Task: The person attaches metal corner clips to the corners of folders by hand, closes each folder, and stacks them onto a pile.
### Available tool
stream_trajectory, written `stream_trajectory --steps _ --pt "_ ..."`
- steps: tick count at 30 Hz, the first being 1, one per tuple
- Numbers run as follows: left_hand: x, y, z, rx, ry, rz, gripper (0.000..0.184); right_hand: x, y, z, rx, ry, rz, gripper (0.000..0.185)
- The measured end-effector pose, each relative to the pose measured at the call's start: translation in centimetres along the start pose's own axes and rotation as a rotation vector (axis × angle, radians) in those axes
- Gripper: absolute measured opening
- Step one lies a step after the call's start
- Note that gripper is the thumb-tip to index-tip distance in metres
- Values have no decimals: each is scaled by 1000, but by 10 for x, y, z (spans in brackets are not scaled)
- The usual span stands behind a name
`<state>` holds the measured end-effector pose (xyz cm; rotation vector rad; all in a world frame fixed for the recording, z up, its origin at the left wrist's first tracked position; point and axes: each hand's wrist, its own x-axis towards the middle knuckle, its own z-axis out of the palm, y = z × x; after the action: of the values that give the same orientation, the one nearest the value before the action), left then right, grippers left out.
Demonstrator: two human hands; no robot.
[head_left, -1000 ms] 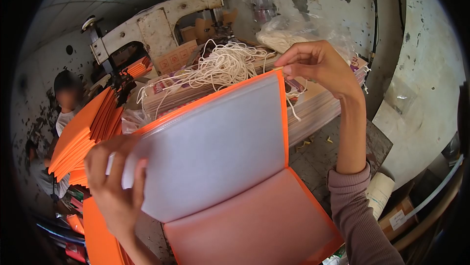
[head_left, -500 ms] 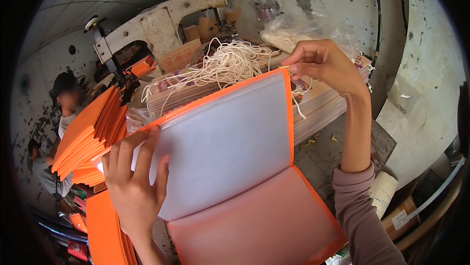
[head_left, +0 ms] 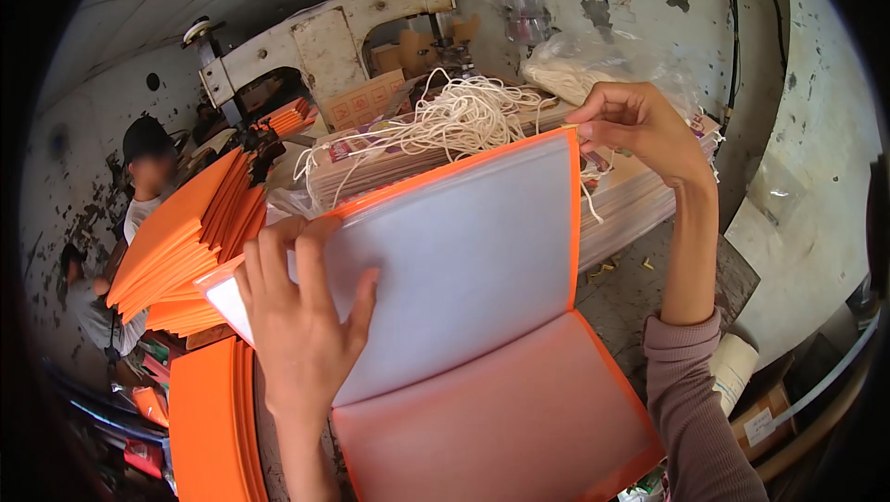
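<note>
An orange folder [head_left: 454, 242] with clear plastic sheets over its inner faces stands open in front of me, its upper panel raised. My right hand [head_left: 635, 131] pinches the upper right corner, where a small gold-coloured bit shows at the fingertips. Against the left part of the raised panel rests my left hand [head_left: 311, 312], fingers apart and bent toward the top edge, thumb spread over the plastic. Its fingertips touch that edge; whether they reach behind it I cannot tell.
Behind the folder, a tangle of cream cord [head_left: 473, 117] lies on stacked flat boards [head_left: 640, 219]. Orange folder stacks [head_left: 190, 233] stand at left, more orange pieces [head_left: 213, 419] below. Small gold pieces [head_left: 648, 263] dot the table. A worn press [head_left: 324, 38] and two people [head_left: 148, 196] are farther back.
The view has shifted, so most things appear slightly farther right. My left hand has slid a little rightward along the raised panel. My right hand still pinches the same corner.
</note>
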<state>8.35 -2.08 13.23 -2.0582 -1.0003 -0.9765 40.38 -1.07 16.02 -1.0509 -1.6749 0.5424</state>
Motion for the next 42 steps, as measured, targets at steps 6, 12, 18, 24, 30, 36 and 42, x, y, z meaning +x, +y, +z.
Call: stream_trajectory --steps 6,12,18,24,30,36,42 --pt "0 4 0 38 7 -34 42 0 -2 0 -2 5 -13 6" --pt "-2 13 -13 50 -55 -66 29 1 -1 0 -13 12 -1 9" --pt "-11 23 -55 -101 -394 51 15 1 -3 1 -1 21 -22 8" --pt "-32 36 -116 -410 -516 296 42 1 0 -3 -7 -22 27 9" --pt "-36 -1 -155 -375 -560 135 59 0 -1 0 -18 26 -71 11" --pt "-12 -36 -67 -233 -296 -149 34 2 3 -5 -40 6 -47 13" --pt "-9 -30 -49 -137 -245 -173 39 2 5 -5 -44 -11 -51 14"
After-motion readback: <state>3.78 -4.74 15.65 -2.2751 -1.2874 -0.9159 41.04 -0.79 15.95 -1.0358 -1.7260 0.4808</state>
